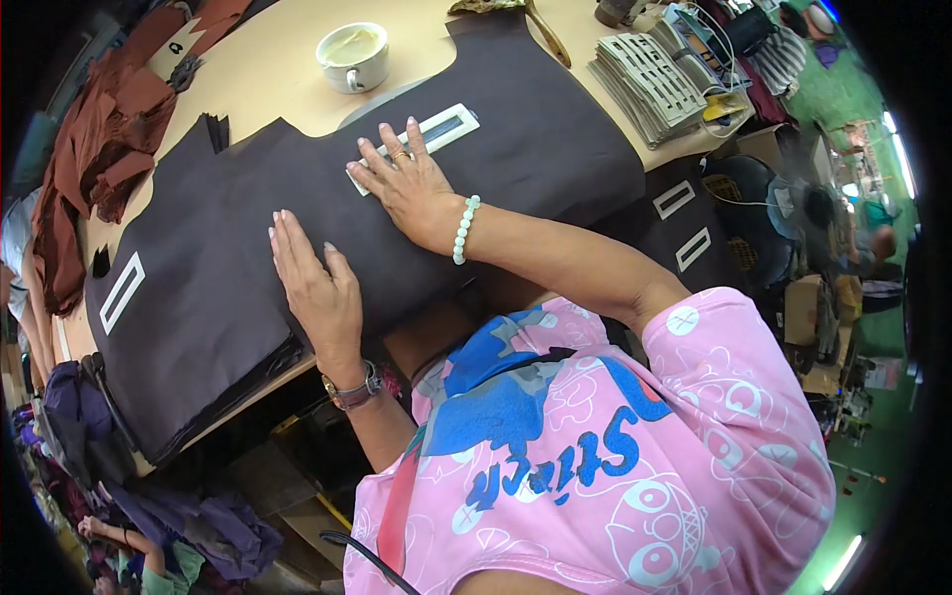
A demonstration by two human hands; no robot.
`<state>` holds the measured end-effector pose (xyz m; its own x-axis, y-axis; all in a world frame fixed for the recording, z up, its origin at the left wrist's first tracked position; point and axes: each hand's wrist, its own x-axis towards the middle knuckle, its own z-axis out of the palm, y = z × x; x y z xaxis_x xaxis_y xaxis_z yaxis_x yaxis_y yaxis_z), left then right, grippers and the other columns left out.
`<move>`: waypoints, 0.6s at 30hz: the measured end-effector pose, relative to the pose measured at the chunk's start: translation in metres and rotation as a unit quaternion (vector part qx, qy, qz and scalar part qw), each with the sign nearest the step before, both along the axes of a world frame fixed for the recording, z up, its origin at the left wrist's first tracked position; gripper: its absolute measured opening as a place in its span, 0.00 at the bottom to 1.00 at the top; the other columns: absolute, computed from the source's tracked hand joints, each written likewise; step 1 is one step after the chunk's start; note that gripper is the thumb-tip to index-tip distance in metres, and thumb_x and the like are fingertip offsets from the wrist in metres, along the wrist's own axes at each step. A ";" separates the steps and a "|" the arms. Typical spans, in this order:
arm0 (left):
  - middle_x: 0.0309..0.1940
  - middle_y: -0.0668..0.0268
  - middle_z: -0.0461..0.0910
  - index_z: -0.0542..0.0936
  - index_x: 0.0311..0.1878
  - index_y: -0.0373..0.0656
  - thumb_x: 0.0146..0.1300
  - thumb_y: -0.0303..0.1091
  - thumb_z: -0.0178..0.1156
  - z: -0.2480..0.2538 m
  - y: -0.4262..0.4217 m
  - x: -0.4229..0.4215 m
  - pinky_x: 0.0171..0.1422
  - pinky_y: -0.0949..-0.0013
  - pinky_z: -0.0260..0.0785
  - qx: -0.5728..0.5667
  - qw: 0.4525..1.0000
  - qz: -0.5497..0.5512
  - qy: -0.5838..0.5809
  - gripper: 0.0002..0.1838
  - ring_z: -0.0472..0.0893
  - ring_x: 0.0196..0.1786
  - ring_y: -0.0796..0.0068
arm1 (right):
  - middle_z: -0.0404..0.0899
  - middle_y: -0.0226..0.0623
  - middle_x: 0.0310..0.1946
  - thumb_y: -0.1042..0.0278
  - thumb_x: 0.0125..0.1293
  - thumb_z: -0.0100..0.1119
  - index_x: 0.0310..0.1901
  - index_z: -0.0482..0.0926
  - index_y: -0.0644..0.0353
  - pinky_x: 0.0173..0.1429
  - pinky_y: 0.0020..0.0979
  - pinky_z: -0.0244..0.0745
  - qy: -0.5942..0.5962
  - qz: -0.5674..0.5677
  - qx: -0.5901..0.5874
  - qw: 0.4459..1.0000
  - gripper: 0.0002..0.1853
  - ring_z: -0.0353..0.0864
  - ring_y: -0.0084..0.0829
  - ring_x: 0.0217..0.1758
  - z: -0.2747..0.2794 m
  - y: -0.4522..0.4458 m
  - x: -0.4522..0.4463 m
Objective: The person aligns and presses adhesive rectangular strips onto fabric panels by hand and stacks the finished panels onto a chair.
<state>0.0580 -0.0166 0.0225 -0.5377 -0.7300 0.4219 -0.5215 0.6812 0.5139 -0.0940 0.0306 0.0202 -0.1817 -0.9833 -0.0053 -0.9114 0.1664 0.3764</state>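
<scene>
A dark cloth panel (526,149) is spread flat over the table in front of me. On it lies a slim white rectangular frame (458,123) with a long slot. My right hand (409,188), fingers spread and flat, rests across the left part of that frame and hides some of it. My left hand (315,293) is stretched out on the dark cloth, fingers straight and close together, nothing in it. A second white slotted frame (121,294) lies on the cloth at the far left, apart from both hands.
A white mug (354,71) stands behind the cloth. Stacked slotted white pieces (650,87) sit at the right edge of the table (268,55). Rust-coloured cloth (114,139) is heaped at left. Other people's arms (129,535) show at the left and lower left.
</scene>
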 end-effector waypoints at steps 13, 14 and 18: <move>0.64 0.49 0.64 0.65 0.63 0.32 0.64 0.48 0.54 0.000 -0.043 0.010 0.68 0.46 0.54 -0.106 0.950 0.205 -0.212 0.32 0.60 0.68 0.47 | 0.47 0.49 0.71 0.85 0.51 0.41 0.57 0.75 0.39 0.67 0.67 0.40 -0.459 0.078 -0.010 0.885 0.33 0.44 0.58 0.73 0.027 0.021 -0.064; 0.64 0.49 0.64 0.66 0.62 0.32 0.64 0.47 0.54 0.002 -0.045 0.012 0.69 0.46 0.53 -0.096 0.944 0.209 -0.237 0.31 0.61 0.68 0.48 | 0.49 0.49 0.71 0.84 0.51 0.42 0.56 0.76 0.40 0.68 0.65 0.42 -0.486 0.062 -0.063 0.870 0.32 0.46 0.57 0.73 0.025 0.027 -0.078; 0.62 0.54 0.68 0.72 0.59 0.37 0.60 0.44 0.59 0.002 -0.050 0.014 0.69 0.46 0.52 -0.072 0.946 0.199 -0.246 0.27 0.62 0.68 0.52 | 0.66 0.42 0.60 0.72 0.57 0.52 0.59 0.69 0.51 0.63 0.49 0.57 -0.306 -0.129 -0.301 0.894 0.25 0.62 0.41 0.65 0.006 0.064 -0.149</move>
